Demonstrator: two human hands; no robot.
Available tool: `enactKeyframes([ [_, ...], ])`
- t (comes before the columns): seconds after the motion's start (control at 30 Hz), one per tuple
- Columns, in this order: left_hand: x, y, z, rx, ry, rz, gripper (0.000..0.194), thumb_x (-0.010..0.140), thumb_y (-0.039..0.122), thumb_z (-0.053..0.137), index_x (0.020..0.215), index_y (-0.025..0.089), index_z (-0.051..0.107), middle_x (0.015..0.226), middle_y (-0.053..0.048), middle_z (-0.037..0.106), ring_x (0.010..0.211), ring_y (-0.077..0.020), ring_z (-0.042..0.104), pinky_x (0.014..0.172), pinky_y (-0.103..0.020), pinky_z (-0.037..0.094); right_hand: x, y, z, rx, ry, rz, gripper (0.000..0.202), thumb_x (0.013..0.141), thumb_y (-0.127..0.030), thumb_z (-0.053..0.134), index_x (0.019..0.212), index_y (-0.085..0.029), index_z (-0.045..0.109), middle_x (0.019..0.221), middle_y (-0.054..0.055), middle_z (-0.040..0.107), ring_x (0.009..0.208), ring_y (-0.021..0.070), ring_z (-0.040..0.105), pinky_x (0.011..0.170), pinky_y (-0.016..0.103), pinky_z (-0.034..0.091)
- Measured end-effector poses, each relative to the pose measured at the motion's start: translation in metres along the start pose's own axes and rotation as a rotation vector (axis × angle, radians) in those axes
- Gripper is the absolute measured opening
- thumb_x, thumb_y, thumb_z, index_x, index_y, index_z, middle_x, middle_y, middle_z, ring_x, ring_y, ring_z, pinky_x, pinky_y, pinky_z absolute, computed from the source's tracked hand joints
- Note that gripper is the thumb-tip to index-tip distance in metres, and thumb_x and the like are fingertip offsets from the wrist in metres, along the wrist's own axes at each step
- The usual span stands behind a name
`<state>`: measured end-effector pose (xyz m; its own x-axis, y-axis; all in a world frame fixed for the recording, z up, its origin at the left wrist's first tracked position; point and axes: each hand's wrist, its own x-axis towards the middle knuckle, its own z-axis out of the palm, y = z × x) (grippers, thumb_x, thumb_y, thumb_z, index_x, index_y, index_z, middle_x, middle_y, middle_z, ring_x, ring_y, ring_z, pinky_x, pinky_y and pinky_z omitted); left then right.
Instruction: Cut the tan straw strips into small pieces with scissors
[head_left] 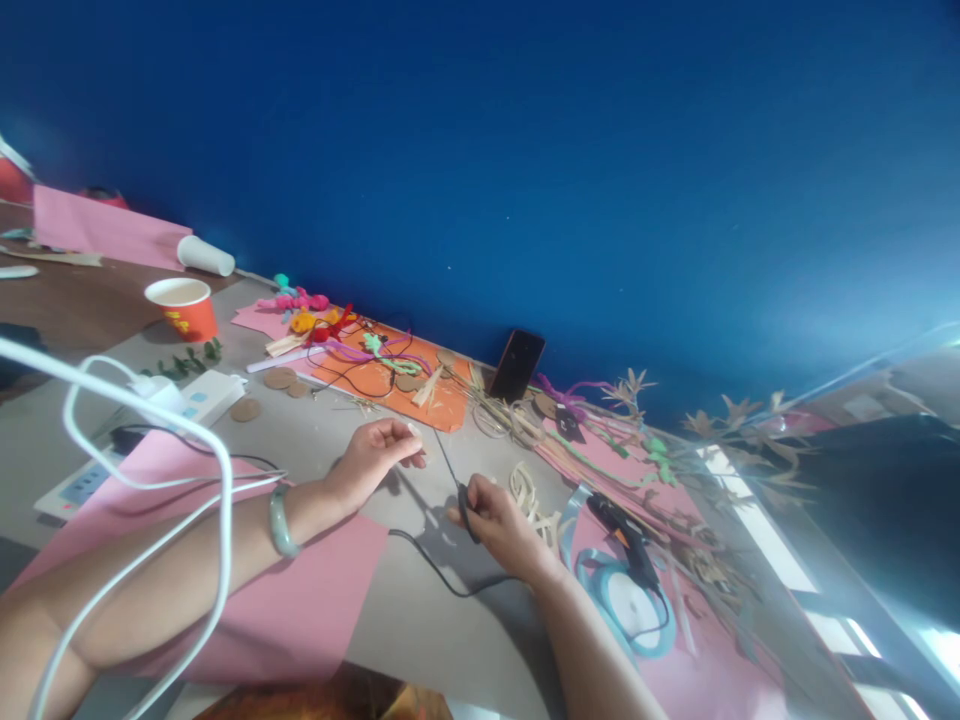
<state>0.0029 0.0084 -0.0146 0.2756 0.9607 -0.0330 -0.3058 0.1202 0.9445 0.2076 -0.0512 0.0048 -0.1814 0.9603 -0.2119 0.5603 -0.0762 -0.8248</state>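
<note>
My left hand [381, 455], with a pale green bangle [282, 522] on its wrist, is closed in a pinch above the grey table. What sits between its fingertips, if anything, is too small to make out. My right hand [499, 520] is wrapped round the black handle of what look like scissors [466, 512]. Their thin dark blades point up and away, a short gap to the right of my left fingertips. Beneath both hands lies the grey tabletop [427, 620], and pink paper [300, 620] spreads under my left forearm.
White cables [225, 500] loop across the left foreground near a power strip [214, 397]. A paper cup [191, 315] stands behind. Orange sheet [442, 405], phone [517, 365] and dried stems line the blue wall. A glue gun [630, 545] and ribbon spool [634, 610] lie right.
</note>
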Motion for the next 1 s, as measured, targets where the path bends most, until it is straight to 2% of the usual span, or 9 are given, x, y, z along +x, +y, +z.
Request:
enactKeyframes([
  [0.17, 0.0, -0.002, -0.001, -0.015, -0.079, -0.02, 0.018, 0.079, 0.03, 0.06, 0.071, 0.014, 0.06, 0.07, -0.006, 0.07, 0.065, -0.0154, 0.063, 0.067, -0.028, 0.045, -0.002, -0.011, -0.006, -0.122, 0.034, -0.018, 0.035, 0.066, -0.03, 0.067, 0.065, -0.022, 0.034, 0.054, -0.009, 0.038, 0.053, 0.0082, 0.032, 0.05, 0.021, 0.026],
  [0.37, -0.004, 0.005, 0.0, 0.136, -0.187, 0.034, 0.014, 0.079, 0.022, 0.055, 0.073, 0.014, 0.064, 0.068, -0.005, 0.069, 0.067, -0.0152, 0.061, 0.07, -0.027, 0.045, -0.005, -0.014, -0.006, -0.181, 0.004, -0.013, 0.033, 0.066, -0.033, 0.067, 0.066, -0.022, 0.035, 0.056, -0.008, 0.04, 0.056, 0.0093, 0.034, 0.052, 0.022, 0.028],
  [0.57, -0.006, 0.008, 0.001, 0.187, -0.257, 0.049, 0.014, 0.079, 0.022, 0.055, 0.073, 0.015, 0.064, 0.071, -0.004, 0.069, 0.07, -0.0151, 0.062, 0.073, -0.027, 0.045, -0.005, -0.017, -0.005, -0.192, -0.024, 0.017, 0.033, 0.066, -0.033, 0.067, 0.065, -0.021, 0.037, 0.056, -0.008, 0.039, 0.058, 0.0096, 0.033, 0.054, 0.022, 0.03],
  [1.0, -0.009, 0.014, 0.003, 0.208, -0.28, 0.05, 0.016, 0.08, 0.023, 0.055, 0.071, 0.015, 0.066, 0.072, -0.005, 0.069, 0.072, -0.0159, 0.062, 0.076, -0.028, 0.046, -0.003, -0.005, -0.003, -0.085, -0.089, -0.01, 0.033, 0.068, -0.029, 0.067, 0.067, -0.021, 0.035, 0.055, -0.009, 0.038, 0.055, 0.0084, 0.032, 0.053, 0.022, 0.027],
])
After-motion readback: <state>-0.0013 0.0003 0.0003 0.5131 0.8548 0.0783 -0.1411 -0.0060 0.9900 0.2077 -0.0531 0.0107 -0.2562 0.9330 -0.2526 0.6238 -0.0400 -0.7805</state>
